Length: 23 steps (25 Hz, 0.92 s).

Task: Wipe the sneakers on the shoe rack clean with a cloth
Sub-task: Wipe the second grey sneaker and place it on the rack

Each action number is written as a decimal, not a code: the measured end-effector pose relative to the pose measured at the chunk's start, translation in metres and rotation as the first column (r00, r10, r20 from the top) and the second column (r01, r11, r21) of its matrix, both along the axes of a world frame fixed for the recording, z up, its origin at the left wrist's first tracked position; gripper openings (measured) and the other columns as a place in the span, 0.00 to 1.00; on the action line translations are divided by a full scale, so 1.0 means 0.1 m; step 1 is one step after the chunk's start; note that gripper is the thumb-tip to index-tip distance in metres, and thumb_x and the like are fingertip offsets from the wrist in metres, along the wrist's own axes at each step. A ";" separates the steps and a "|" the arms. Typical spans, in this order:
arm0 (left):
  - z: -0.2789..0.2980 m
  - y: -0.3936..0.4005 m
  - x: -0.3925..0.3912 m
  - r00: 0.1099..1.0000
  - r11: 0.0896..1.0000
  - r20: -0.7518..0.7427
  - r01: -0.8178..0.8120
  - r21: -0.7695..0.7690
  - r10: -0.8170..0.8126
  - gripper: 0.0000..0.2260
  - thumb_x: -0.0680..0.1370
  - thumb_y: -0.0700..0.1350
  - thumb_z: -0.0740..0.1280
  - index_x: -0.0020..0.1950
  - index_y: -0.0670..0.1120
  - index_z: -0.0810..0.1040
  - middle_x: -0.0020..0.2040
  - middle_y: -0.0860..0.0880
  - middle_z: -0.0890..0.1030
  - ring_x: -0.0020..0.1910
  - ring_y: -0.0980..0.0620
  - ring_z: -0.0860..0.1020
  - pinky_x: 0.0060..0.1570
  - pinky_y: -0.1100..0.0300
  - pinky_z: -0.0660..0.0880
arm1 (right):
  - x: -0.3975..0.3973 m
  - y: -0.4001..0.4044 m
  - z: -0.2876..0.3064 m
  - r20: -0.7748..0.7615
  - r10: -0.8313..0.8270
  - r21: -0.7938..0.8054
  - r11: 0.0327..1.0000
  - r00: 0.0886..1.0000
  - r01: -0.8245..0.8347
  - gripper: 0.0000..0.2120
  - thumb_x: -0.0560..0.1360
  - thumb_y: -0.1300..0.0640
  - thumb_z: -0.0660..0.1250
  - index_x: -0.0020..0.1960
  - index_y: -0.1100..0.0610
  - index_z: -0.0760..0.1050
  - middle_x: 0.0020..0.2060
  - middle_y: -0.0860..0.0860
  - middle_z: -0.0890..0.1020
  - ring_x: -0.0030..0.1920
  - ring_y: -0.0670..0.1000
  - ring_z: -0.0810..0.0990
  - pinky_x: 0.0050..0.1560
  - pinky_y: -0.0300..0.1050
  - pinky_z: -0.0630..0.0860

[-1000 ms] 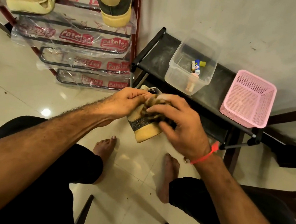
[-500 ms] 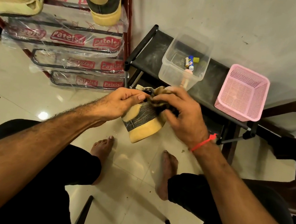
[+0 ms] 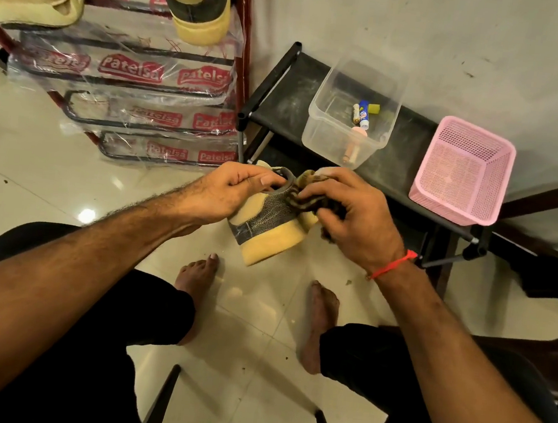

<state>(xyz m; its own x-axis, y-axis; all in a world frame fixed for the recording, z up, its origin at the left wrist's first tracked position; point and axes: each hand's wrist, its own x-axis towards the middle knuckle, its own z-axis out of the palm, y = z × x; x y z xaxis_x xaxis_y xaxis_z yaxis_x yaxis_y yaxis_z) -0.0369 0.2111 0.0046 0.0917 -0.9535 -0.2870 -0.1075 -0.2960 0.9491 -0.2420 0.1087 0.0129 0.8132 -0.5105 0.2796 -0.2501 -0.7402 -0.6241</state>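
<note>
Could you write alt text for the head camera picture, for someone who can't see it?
A seated person's left hand holds a yellow-soled sneaker by its collar while the right hand rubs it with a striped cloth; two more sneakers sit on a shoe rack behind.

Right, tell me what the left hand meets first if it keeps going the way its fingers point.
The left hand, gripping the sneaker collar, points toward the right hand and its cloth; likely the cloth first.

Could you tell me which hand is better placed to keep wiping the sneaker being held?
Right. The right hand already grips the striped cloth against the sneaker, while the left hand holds the shoe by its collar and probably should stay steadying it.
</note>
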 end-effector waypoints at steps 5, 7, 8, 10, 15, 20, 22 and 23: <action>0.00 -0.01 0.02 0.998 0.999 0.042 -0.040 0.000 0.040 0.14 0.86 0.44 0.58 0.65 0.45 0.81 0.55 0.48 0.86 0.52 0.58 0.84 0.50 0.66 0.80 | 0.07 0.20 0.00 0.007 0.250 -0.097 0.964 0.968 -0.248 0.12 0.71 0.61 0.66 0.51 0.58 0.85 0.54 0.56 0.81 0.57 0.55 0.79 0.62 0.51 0.75; 0.01 -0.01 0.01 0.997 0.998 0.049 -0.058 0.027 0.057 0.13 0.85 0.44 0.59 0.64 0.46 0.81 0.55 0.47 0.85 0.51 0.58 0.84 0.48 0.66 0.80 | 0.07 0.09 0.02 -0.001 0.039 -0.068 0.997 0.999 -0.039 0.14 0.70 0.59 0.64 0.52 0.58 0.84 0.55 0.57 0.81 0.56 0.58 0.79 0.59 0.57 0.77; 0.02 -0.01 0.00 0.996 0.996 0.045 -0.076 0.038 0.074 0.13 0.85 0.45 0.59 0.63 0.46 0.82 0.56 0.45 0.85 0.52 0.55 0.84 0.50 0.63 0.81 | 0.10 0.14 0.00 -0.006 -0.001 -0.081 0.997 1.000 0.001 0.14 0.70 0.59 0.65 0.52 0.58 0.84 0.54 0.57 0.81 0.56 0.58 0.79 0.58 0.58 0.77; 0.01 0.00 -0.03 0.995 0.993 0.030 -0.095 0.063 0.094 0.14 0.85 0.47 0.60 0.61 0.45 0.83 0.55 0.42 0.86 0.54 0.48 0.84 0.54 0.55 0.80 | 0.21 0.42 -0.09 -0.018 0.193 -0.185 0.964 0.981 -0.193 0.10 0.73 0.60 0.68 0.51 0.58 0.85 0.54 0.57 0.81 0.55 0.59 0.78 0.59 0.54 0.75; 0.01 -0.02 -0.05 0.994 0.986 -0.057 -0.088 0.140 0.097 0.16 0.86 0.50 0.59 0.59 0.41 0.82 0.52 0.41 0.85 0.47 0.49 0.83 0.46 0.53 0.79 | 0.17 0.13 -0.01 -0.024 -0.005 -0.188 0.982 1.000 0.001 0.14 0.68 0.66 0.68 0.52 0.61 0.84 0.53 0.61 0.81 0.53 0.65 0.79 0.56 0.61 0.77; 0.05 -0.06 -0.04 0.937 0.952 -0.226 -0.221 0.211 0.268 0.14 0.86 0.46 0.59 0.56 0.40 0.82 0.46 0.43 0.84 0.41 0.50 0.81 0.42 0.54 0.80 | 0.22 0.35 -0.09 -0.042 0.151 -0.299 0.941 0.988 -0.156 0.10 0.72 0.61 0.69 0.51 0.59 0.84 0.53 0.61 0.81 0.52 0.65 0.79 0.52 0.60 0.77; 0.07 -0.08 -0.10 0.881 0.929 -0.324 -0.273 0.249 0.345 0.13 0.86 0.45 0.60 0.57 0.39 0.81 0.47 0.43 0.84 0.44 0.50 0.83 0.47 0.52 0.83 | 0.21 0.17 -0.04 0.015 -0.043 -0.257 0.965 0.999 0.046 0.13 0.70 0.60 0.66 0.51 0.61 0.84 0.54 0.61 0.81 0.54 0.65 0.79 0.53 0.63 0.77; 0.09 -0.08 -0.13 0.852 0.918 -0.363 -0.295 0.264 0.378 0.13 0.85 0.44 0.61 0.57 0.38 0.81 0.47 0.43 0.83 0.45 0.50 0.82 0.47 0.52 0.83 | 0.21 0.18 -0.05 0.027 -0.086 -0.255 0.963 0.996 0.090 0.14 0.70 0.60 0.65 0.51 0.61 0.84 0.53 0.61 0.81 0.54 0.65 0.79 0.53 0.64 0.77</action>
